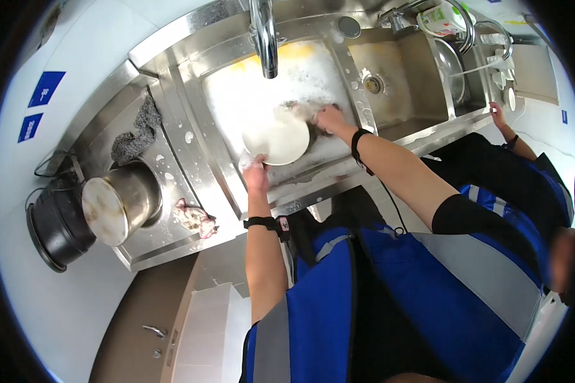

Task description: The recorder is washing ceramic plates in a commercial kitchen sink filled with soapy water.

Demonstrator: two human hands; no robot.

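Observation:
My left hand (256, 176) grips the near-left rim of a round white plate (277, 142), with suds on the fingers. The plate is tilted over the foam in a stainless steel sink basin (223, 177). My right hand (330, 119) is curled low in the suds just right of the plate. A pale, blurred patch (304, 111), perhaps a wet cloth, lies at its fingertips; blur and foam hide whether the hand holds it. Thick white foam (239, 103) covers most of the basin. A chrome faucet (267, 45) hangs over the basin's far side.
On the left drainboard stand a steel pot (136, 191), a grey cloth (138, 130) and a crumpled rag (194, 219); a black pot (62, 222) sits beyond. Rightward are a second basin (414, 81), a metal bowl (453, 72), a plastic jug (443, 20) and another person's hand (497, 116).

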